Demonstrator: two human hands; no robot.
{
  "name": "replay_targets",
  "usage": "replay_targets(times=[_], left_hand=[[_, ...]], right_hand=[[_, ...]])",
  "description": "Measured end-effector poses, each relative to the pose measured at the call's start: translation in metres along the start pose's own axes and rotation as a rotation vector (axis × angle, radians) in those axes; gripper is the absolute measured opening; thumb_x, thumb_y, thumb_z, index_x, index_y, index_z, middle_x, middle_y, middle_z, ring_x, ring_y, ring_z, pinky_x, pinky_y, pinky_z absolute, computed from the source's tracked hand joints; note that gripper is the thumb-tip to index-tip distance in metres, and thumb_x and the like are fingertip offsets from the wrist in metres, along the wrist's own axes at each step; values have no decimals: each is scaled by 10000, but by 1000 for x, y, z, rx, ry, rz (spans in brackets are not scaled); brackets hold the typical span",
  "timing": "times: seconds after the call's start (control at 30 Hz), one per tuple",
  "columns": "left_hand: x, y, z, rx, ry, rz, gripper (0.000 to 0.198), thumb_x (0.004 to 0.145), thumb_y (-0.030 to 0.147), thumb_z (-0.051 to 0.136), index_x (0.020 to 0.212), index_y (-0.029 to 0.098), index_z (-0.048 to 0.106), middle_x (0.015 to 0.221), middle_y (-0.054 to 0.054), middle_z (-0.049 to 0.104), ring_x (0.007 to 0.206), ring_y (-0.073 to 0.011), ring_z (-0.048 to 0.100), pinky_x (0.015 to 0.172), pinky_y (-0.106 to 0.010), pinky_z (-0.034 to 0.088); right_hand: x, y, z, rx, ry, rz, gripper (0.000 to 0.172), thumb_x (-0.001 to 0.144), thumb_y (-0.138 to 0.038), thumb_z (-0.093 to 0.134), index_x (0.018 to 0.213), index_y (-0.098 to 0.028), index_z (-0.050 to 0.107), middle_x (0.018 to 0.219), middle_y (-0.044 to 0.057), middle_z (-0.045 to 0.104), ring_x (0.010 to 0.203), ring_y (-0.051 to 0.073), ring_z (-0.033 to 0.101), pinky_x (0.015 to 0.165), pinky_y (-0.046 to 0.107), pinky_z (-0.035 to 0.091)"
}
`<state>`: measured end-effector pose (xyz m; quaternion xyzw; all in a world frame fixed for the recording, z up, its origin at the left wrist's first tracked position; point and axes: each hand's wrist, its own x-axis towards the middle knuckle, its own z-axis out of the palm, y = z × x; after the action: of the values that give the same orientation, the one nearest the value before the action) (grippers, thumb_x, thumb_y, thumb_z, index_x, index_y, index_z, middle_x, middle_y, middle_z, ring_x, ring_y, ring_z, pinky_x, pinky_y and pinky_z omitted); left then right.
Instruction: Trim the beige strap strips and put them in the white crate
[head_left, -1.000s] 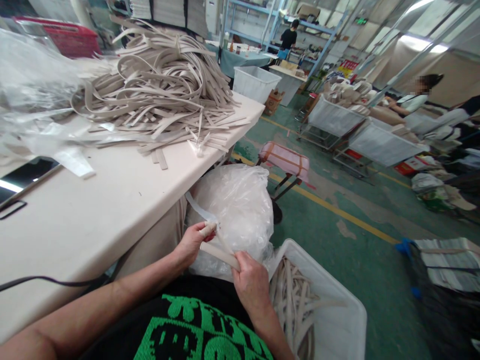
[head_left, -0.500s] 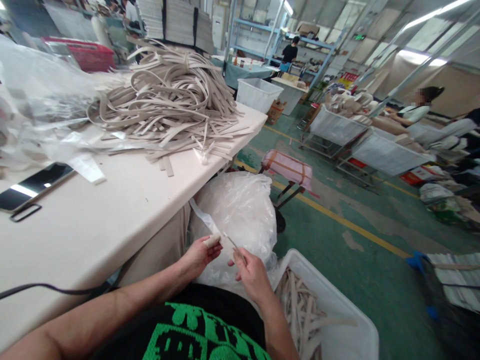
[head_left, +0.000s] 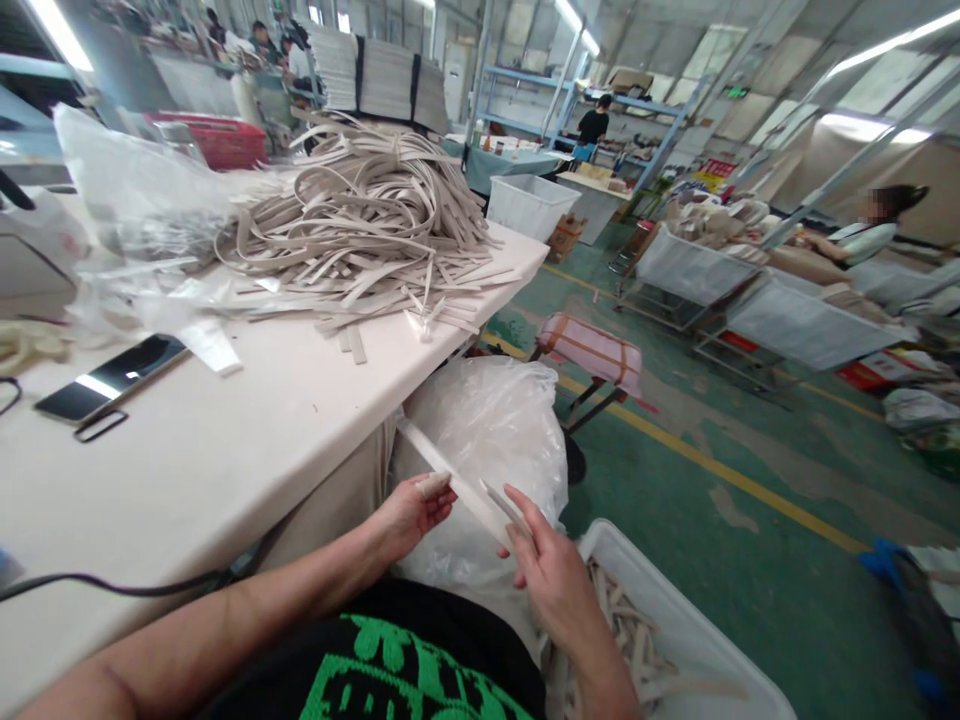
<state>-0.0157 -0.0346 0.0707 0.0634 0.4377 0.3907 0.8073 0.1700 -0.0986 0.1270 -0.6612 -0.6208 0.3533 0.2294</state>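
Note:
My left hand (head_left: 411, 514) and my right hand (head_left: 551, 570) both pinch one pale beige strip (head_left: 461, 489), held slanted in front of my lap. The left thumb wears a pale finger cot and presses the strip's upper part. My right fingers close on its lower end, where a thin layer seems to lift off. Just behind the hands sits a clear plastic bag (head_left: 495, 440). A white bin (head_left: 697, 640) with several similar strips stands at my right. On the white table (head_left: 247, 430) lies a big heap of strips (head_left: 367, 220).
A phone (head_left: 111, 377) and crumpled clear plastic (head_left: 142, 210) lie on the table's left; a black cable (head_left: 112, 580) hangs over its near edge. A pink stool (head_left: 592, 350) stands on the green floor. Other people work by white carts (head_left: 787, 320) and shelves further off.
The view has tilted up and to the right. The strip has straightened between my hands, and my right hand has shifted down and to the right along it.

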Motion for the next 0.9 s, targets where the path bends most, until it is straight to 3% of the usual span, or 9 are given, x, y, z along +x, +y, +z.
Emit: replay_targets(times=[0.07,0.17,0.23,0.33,0.4,0.5,0.6,0.8,0.9], left_hand=[[-1,1,1,0,21,-16,129,764,187,782,770,144,661,693,-21,698,640,-105,666,624,-197,515],[-4,-7,3,50,-95,-43,181,733,235,814,780,125,679,700,-46,702,656,-123,676,643,-206,519],[-3,-8,3,67,-146,-26,204,721,255,823,776,115,685,708,-57,705,662,-129,678,652,-204,517],[3,1,2,32,-56,27,147,734,203,802,758,129,678,692,-34,699,634,-108,663,626,-188,508],[5,6,1,13,13,33,113,747,174,781,749,140,673,669,-20,691,615,-98,652,610,-183,504],[3,1,5,45,-51,14,130,724,187,799,743,136,681,675,-29,698,624,-108,656,626,-196,509],[-1,-5,10,102,-163,20,210,688,258,835,763,116,700,724,-60,718,654,-126,668,648,-206,508],[3,8,8,56,-3,70,142,688,157,808,713,139,670,651,-19,690,594,-95,635,621,-190,496],[1,0,11,102,-75,34,104,699,147,786,720,135,685,669,-38,708,624,-118,658,636,-206,504]], right_hand=[[-2,0,-4,-101,42,-9,530,908,-239,438,1436,-275,460,745,-4,713,618,180,670,643,272,493],[9,-7,5,-169,60,-36,522,894,-200,429,1409,-253,498,760,19,721,757,210,697,700,284,487],[15,-11,11,-136,26,-46,521,899,-203,422,1415,-243,488,802,23,725,719,195,689,683,276,485],[10,-11,6,-45,-24,-24,515,925,-263,419,1440,-263,448,790,-7,713,543,153,629,605,255,477],[3,-9,-1,-70,2,-11,507,926,-275,427,1432,-270,459,756,-13,709,571,164,642,626,261,477],[4,-9,-1,-172,54,-36,505,896,-221,449,1397,-265,505,762,7,723,761,208,692,709,281,472],[13,-13,8,-170,51,-63,506,889,-193,448,1388,-251,511,807,16,732,777,199,692,698,267,464],[3,-13,-2,-77,20,-60,497,907,-237,449,1401,-265,492,760,-14,709,723,184,673,666,260,465],[6,-18,0,-137,53,-49,485,889,-207,459,1366,-259,534,748,-5,713,762,200,682,709,277,466]])
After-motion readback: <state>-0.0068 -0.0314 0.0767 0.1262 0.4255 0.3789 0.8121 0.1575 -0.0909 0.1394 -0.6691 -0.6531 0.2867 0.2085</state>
